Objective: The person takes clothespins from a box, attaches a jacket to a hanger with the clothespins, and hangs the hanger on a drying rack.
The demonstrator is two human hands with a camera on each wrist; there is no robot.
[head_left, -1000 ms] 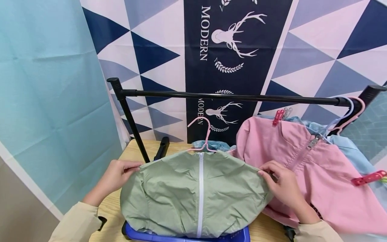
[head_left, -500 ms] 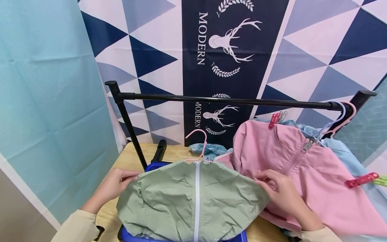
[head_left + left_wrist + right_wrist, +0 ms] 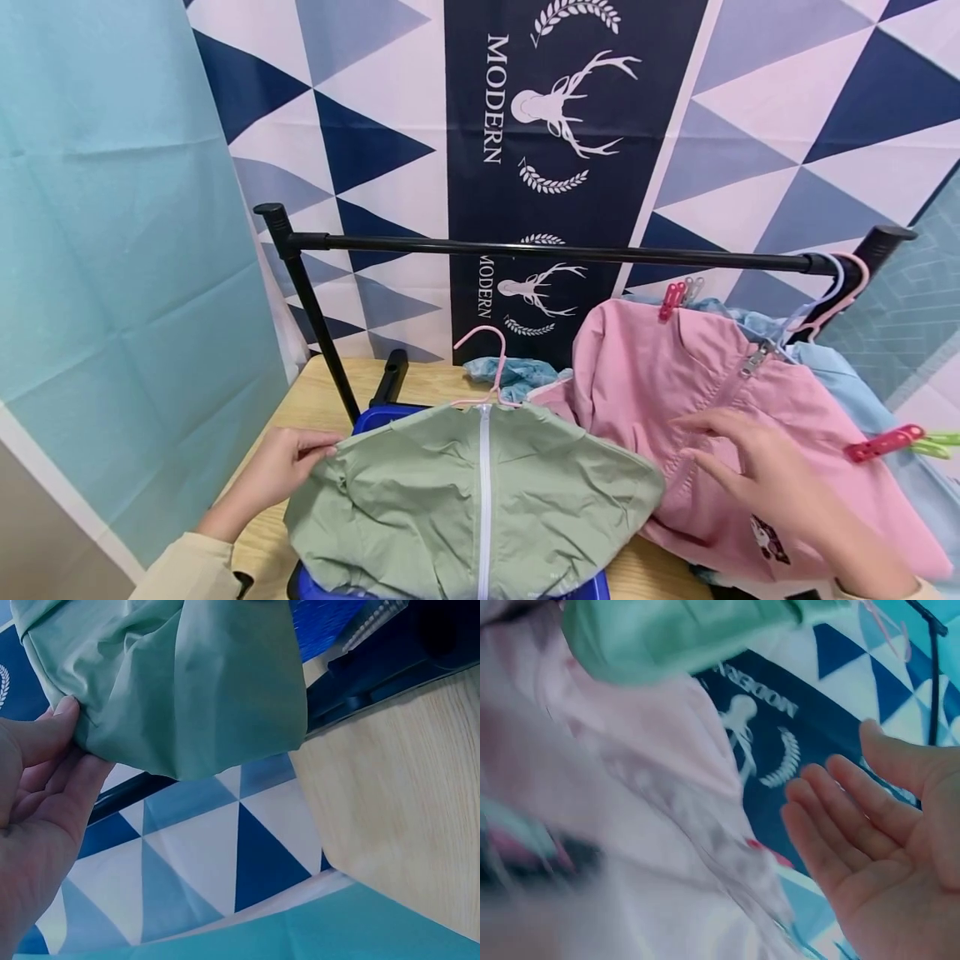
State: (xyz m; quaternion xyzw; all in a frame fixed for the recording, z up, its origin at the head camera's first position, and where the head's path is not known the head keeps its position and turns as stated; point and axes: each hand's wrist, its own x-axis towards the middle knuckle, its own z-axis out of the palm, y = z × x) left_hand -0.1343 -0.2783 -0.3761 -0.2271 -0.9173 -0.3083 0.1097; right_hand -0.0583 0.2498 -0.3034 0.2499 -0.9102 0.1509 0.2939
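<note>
1. A green jacket (image 3: 405, 500) on a pink hanger (image 3: 498, 367) lies over the blue basket (image 3: 375, 415).
2. Left hand (image 3: 276, 468), left of the basket: fingers pinch the green jacket's edge.
3. Right hand (image 3: 761, 471), right of the basket before a pink jacket (image 3: 821, 437): thumb and fingers apart.

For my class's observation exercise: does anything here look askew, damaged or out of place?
The printed backdrop behind the black rail looks odd: its deer heads and MODERN lettering lie sideways. No spill or damage is visible.
</note>
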